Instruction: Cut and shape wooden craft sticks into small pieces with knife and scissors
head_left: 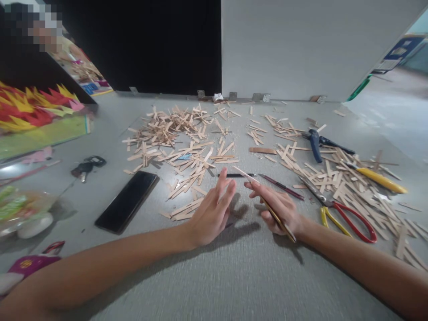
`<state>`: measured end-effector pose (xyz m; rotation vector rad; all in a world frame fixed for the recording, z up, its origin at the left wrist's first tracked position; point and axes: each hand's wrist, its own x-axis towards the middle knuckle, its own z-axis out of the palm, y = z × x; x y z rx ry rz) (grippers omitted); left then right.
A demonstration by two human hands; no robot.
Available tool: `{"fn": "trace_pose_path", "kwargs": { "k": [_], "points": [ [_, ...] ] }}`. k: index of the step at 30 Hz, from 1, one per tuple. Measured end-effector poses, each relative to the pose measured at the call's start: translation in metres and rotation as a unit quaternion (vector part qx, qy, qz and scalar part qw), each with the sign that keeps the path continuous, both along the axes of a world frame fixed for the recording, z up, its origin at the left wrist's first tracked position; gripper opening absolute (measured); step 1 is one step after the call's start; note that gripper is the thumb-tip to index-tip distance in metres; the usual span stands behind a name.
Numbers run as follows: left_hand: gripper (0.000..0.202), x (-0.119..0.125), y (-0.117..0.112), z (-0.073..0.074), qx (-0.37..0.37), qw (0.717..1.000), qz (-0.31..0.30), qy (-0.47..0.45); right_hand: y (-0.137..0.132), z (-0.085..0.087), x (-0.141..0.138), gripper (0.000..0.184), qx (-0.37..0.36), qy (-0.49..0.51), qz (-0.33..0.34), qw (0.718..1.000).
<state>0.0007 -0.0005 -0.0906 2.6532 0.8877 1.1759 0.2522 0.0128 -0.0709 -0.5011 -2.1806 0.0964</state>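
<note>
My right hand (279, 209) is closed on a slim pen-like tool (272, 209) with a golden-brown shaft and a pale, narrow front end pointing up and left. I cannot make out its exact kind. My left hand (214, 209) hovers opposite it, fingers apart, with nothing visible in it. Beyond the hands lie a black pen-like stick (236, 175) and a dark red one (282, 187). Many short flat wooden sticks (174, 127) are heaped and scattered past my left hand, and more wooden sticks (354, 191) spread out at the right.
At right lie scissors (347, 218) with red and yellow handles, a yellow-handled tool (381, 179) and a dark blue-handled tool (314, 145). A phone (127, 203), keys (87, 167) and a purple item (31, 267) lie left. Black (150, 44) and white (287, 49) panels stand behind; a person is at upper left.
</note>
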Motion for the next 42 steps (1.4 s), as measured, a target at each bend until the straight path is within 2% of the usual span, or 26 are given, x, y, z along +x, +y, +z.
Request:
{"fn": "trace_pose_path", "kwargs": {
  "k": [8,16,26,42],
  "points": [
    [0.096,0.0007,0.0,0.0013,-0.027,1.0,0.002,0.001,-0.0003,0.0067,-0.0009,0.063,-0.019,0.001,-0.003,1.0],
    [0.091,-0.0011,0.0012,-0.0012,-0.021,1.0,-0.009,0.017,0.0015,-0.0006,0.0014,0.065,-0.045,0.029,-0.009,0.999],
    [0.089,-0.0011,0.0025,-0.0001,-0.031,0.998,-0.01,0.048,-0.0002,-0.0003,0.004,0.067,-0.088,0.025,-0.002,0.996],
    [0.09,-0.0013,0.0033,-0.0003,-0.037,0.998,-0.023,0.05,0.0011,0.0063,-0.0011,0.056,-0.105,0.035,0.002,0.994]
  ]
}}
